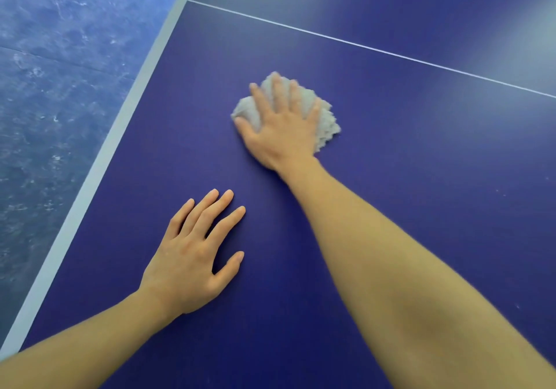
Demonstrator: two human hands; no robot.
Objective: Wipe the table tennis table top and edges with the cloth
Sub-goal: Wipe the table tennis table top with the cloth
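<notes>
— Where is the cloth?

— It lies bunched on the table top, a pale grey, nubbly wad. It sits well in from the pale edge band and a little short of the thin white line that crosses the blue surface.

— And what does the right hand do with it?

— It lies flat on top of the cloth, palm down, with the fingers straight and spread, pressing it against the table. The thumb reaches to the wad's left end. The cloth shows beyond the fingertips and along the little-finger side. Nothing is curled round it, so it is pinned rather than gripped. Hand and cloth are slightly blurred.

— The left hand?

— It rests on the table top nearer the person, between the cloth and the edge band and apart from both. The palm is down, the fingers are straight and lightly fanned, the thumb is out to the side, and it holds nothing.

— What is beyond the table?

— A mottled blue floor on the left, past the edge band.
</notes>
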